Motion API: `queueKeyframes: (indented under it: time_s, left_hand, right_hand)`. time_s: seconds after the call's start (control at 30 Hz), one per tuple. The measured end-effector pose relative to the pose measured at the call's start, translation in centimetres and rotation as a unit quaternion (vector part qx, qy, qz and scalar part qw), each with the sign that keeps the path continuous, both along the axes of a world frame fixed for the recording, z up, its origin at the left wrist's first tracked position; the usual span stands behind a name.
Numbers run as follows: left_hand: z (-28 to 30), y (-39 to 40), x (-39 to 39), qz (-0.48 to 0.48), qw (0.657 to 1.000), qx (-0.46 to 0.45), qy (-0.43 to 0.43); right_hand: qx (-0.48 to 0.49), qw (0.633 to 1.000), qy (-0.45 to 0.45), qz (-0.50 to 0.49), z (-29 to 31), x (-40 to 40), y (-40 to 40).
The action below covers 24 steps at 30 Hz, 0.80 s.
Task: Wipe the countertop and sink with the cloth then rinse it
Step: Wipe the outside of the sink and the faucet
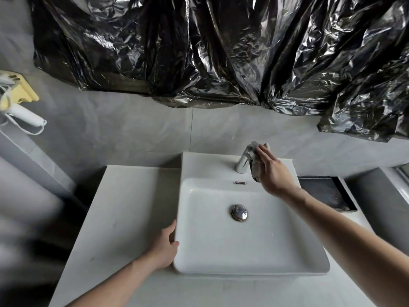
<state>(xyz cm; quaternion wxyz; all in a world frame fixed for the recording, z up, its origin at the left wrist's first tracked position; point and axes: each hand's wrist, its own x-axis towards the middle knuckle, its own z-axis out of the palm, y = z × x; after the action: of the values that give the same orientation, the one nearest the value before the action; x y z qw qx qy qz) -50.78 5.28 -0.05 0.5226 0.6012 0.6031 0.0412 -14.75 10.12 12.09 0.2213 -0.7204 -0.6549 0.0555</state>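
A white square sink (274, 247) sits on a pale countertop (124, 204), with a chrome drain plug (239, 212) in the middle of the basin. At the back rim stands a chrome faucet (242, 161). My right hand (273, 171) holds a grey cloth (254, 167) pressed against the faucet's handle and right side; part of the cloth hangs down below my fingers. My left hand (164, 249) rests against the sink's front-left outer corner, fingers curled on its wall, holding nothing else.
A black tray (327, 191) lies on the counter right of the sink. Crumpled black plastic sheeting (221, 52) covers the wall above. At the far left a white hair dryer (24, 114) hangs in a yellow holder (21, 90).
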Motion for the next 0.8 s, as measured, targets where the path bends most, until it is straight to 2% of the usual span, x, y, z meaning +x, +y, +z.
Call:
queueKeyframes:
  time_s: [0.1,0.23,0.47,0.6,0.8]
  left_hand:
    - [-0.2,0.1,0.0,-0.004,1.000,-0.001,0.009]
    - [-0.2,0.0,0.1,-0.005,1.000,0.008,0.009]
    - [-1.0,0.0,-0.2,-0.004,1.000,0.012,0.004]
    - [-1.2,0.1,-0.2,-0.006,1.000,0.014,-0.004]
    - [-1.6,0.3,-0.2,-0.003,1.000,0.012,-0.021]
  right_hand:
    - [-0.003,1.000,0.022,-0.013,0.9,-0.2,3.9]
    - [-0.040,0.998,0.006,-0.058,1.0,-0.4,7.0]
    - [0.042,0.995,0.053,-0.070,-1.1,-0.6,-1.2]
    - [0.007,0.990,0.117,-0.071,-3.4,-2.1,-6.5]
    - [0.036,0.981,0.175,-0.079,-4.7,-3.6,-4.8]
